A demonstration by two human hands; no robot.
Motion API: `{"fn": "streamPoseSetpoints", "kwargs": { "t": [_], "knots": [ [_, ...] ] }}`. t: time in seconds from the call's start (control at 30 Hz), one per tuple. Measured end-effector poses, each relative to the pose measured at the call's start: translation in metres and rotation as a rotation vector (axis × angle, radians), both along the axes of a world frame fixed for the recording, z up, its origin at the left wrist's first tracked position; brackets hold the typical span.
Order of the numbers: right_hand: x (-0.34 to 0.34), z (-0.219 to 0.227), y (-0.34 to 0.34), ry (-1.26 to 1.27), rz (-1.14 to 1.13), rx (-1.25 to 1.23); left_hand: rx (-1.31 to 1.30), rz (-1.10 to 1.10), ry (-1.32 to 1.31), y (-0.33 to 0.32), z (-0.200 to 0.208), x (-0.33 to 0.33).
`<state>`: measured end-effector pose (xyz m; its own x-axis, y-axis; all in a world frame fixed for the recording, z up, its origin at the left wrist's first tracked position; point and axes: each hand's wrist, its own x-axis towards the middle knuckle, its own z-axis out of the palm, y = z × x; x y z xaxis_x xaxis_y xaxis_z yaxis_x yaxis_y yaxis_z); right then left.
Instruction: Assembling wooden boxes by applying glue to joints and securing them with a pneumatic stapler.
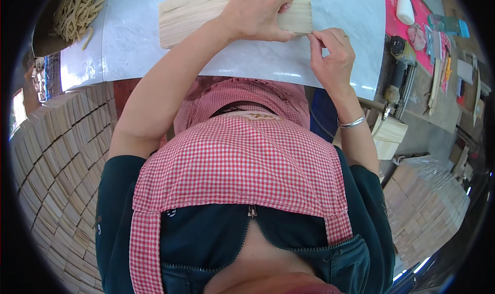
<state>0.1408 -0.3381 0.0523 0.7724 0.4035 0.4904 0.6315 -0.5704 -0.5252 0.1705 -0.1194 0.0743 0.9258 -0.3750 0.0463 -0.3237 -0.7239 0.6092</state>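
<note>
A pale wooden board point(191, 18) lies on the grey-white marbled tabletop point(131, 34), its long side running left to right. My left hand point(258, 13) rests over the board's right part, fingers curled and thumb along the near edge, gripping it. Right at the board's near right corner is my right hand point(334, 54), its thumb and forefinger brought together in a pinch. Whatever sits between those fingertips is too small to make out. A silver bangle circles my right wrist.
Yellowish strips point(80, 10) fill a container at the far left. Stacked wooden pieces point(62, 144) stand on the left, and a plastic-wrapped stack point(425, 206) on the right. Beside the table's right edge are a hand tool point(397, 70), a white bottle point(405, 10) and a teal bottle point(448, 26).
</note>
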Motion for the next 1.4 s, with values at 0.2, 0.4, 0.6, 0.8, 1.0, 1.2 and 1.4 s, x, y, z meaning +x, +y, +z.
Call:
{"fn": "streamPoseSetpoints", "kwargs": {
  "t": [0.2,0.4,0.6,0.8,1.0,1.2,1.4],
  "knots": [
    [0.013,0.004,-0.045,0.008,-0.086,-0.062,0.014,-0.004,0.235,0.005,0.005,0.001],
    [0.038,-0.018,-0.227,-0.148,-0.717,-0.575,-0.003,-0.008,0.286,0.004,0.008,-0.001],
    [0.056,-0.024,-0.258,-0.027,-0.655,-0.716,0.038,-0.066,0.202,0.005,0.011,-0.003],
    [0.062,0.074,-0.198,0.709,-0.821,-0.476,-0.028,-0.108,0.178,0.007,0.0,-0.003],
    [-0.014,0.139,-0.09,0.734,-0.566,-0.31,-0.092,-0.13,0.112,0.008,-0.009,0.0],
    [-0.038,0.152,-0.031,0.787,-0.338,-0.231,-0.118,-0.152,0.041,0.009,-0.005,-0.002],
    [-0.037,0.154,-0.015,0.799,-0.368,-0.18,-0.141,-0.177,-0.012,0.009,-0.018,0.002]
  ]
}}
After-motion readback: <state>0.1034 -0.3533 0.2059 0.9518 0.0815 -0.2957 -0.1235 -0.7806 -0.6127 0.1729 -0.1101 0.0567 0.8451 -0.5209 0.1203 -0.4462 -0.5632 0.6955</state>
